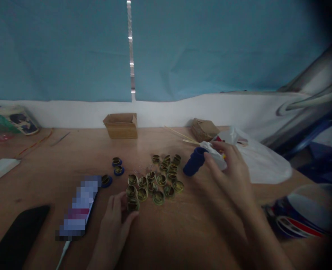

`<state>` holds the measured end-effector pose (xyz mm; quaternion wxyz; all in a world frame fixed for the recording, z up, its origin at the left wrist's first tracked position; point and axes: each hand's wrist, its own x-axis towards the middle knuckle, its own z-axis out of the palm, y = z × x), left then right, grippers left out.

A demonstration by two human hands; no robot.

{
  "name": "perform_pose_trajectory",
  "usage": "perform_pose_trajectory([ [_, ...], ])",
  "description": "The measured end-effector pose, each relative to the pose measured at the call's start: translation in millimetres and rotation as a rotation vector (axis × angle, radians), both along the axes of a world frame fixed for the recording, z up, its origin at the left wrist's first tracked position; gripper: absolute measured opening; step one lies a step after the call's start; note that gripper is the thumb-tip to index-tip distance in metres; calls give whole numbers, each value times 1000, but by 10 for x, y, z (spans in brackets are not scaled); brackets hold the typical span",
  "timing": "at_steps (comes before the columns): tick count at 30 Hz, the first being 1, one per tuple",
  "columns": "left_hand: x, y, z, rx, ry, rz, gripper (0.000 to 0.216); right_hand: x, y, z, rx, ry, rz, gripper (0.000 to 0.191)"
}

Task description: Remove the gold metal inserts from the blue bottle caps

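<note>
Low on the table, my left hand [116,217] curls its thumb and fingers round a round brass-coloured piece [133,204] at the near left corner of a group. Several similar pieces [151,187], each with a thin bar across its top, sit close together beyond it. Three more with blue edges [118,170] stand apart to the left. My right hand [230,168] is raised with thumb and fingers apart. Its thumb tip is at the rim of a dark blue ribbed cylinder [193,162]. Crumpled clear plastic [218,157] shows between the fingers; whether they touch it I cannot tell.
A lit phone [80,206] on a cable and a black flat object [21,232] lie left. An open cardboard box [121,126] and a brown paper packet [204,129] stand behind. A white plastic bag [264,161] and a blue Pepsi cup [295,213] are right.
</note>
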<state>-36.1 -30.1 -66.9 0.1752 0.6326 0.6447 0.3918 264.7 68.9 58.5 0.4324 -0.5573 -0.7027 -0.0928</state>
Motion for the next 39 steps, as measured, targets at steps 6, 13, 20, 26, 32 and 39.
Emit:
perform_pose_trajectory([
  [6, -463, 234, 474, 135, 408, 76, 33, -236, -498, -109, 57, 62, 33, 23],
  [13, -922, 763, 619, -151, 793, -118, 22, -477, -934, -792, -178, 164, 74, 14],
  [20, -789, 831, 600, -203, 735, -149, 19, -454, -1015, -882, -225, 206, 65, 16],
  [26, -689, 671, 779, -134, 605, -123, 23, -486, -1014, -829, -225, 255, 78, 14],
  [32, -129, 149, 979, 92, -204, -21, 37, -783, -1081, -736, -281, 423, 179, 11],
  [39, 575, -85, 524, -67, -964, -81, 35, -1281, -1119, -692, -390, 519, 437, 30],
])
